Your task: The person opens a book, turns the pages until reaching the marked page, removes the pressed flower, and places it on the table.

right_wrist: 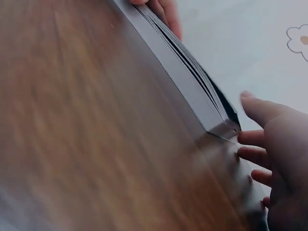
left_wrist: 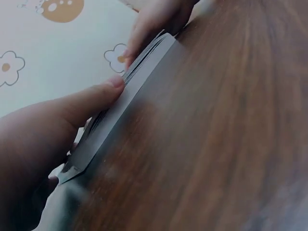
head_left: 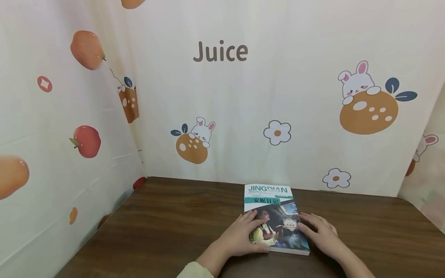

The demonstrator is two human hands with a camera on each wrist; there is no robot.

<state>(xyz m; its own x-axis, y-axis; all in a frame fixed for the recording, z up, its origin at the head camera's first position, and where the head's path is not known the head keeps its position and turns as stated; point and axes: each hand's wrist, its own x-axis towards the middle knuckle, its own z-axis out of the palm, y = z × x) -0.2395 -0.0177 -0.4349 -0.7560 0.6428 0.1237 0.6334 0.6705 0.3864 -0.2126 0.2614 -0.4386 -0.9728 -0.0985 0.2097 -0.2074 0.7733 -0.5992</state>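
A paperback book lies flat on the brown table, its cover showing a painted figure, a cat and large "JINGDIAN" lettering. Over its lower left part rests my left hand, fingers on the cover's left side and thumb along the bottom edge. The left wrist view has that thumb against the page block. At the book's right side is my right hand. Its fingertips are right at the book's corner in the right wrist view, the thumb raised apart from the cover.
The dark wood-grain table reaches back to a pale curtain printed with rabbits, oranges, flowers and "Juice". Another curtain side stands along the left. The book's top edge is close to the table's back edge.
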